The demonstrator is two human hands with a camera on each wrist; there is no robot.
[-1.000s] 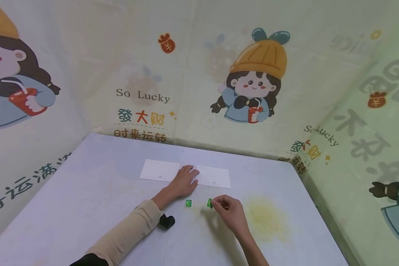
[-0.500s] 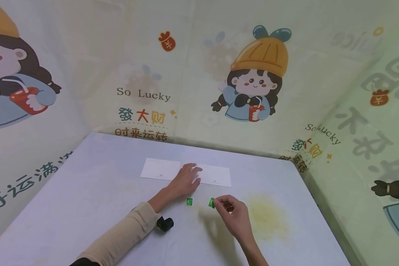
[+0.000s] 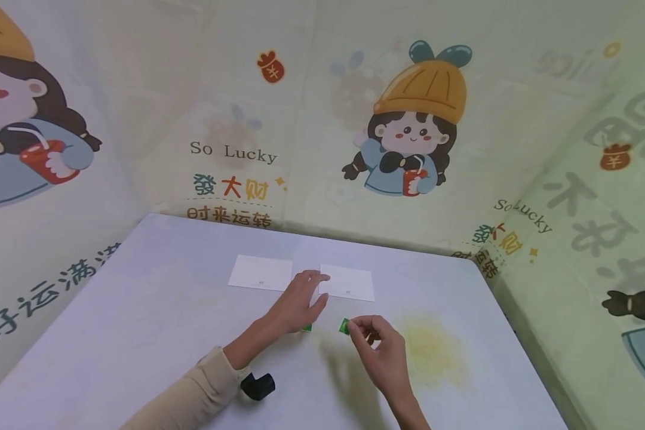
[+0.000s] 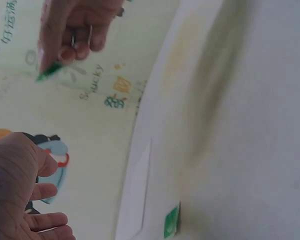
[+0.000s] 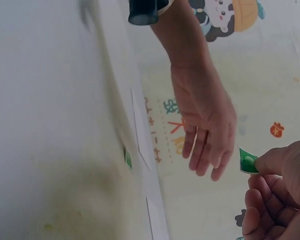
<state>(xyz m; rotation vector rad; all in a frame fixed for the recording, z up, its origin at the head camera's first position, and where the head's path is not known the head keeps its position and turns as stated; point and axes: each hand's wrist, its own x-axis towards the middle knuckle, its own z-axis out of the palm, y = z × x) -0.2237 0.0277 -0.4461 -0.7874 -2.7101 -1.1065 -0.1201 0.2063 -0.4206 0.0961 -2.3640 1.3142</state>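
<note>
The table (image 3: 140,334) spreads pale before me, with a yellow stain (image 3: 432,349) off to my right. Two white cards (image 3: 260,272) lie side by side near its far edge, the right one (image 3: 349,282) just beyond my fingertips. My left hand (image 3: 297,301) hovers above the table with fingers loose and straight, gripping nothing, its tips over the gap between the cards. My right hand (image 3: 378,349) is raised off the table near the stain, thumb and forefinger pinching a small green stamp (image 3: 344,325) by its edge. A black wrist camera (image 3: 258,386) sits at my left cuff. A second green stamp (image 4: 172,221) lies flat on the table, mostly hidden under my left hand from above.
</note>
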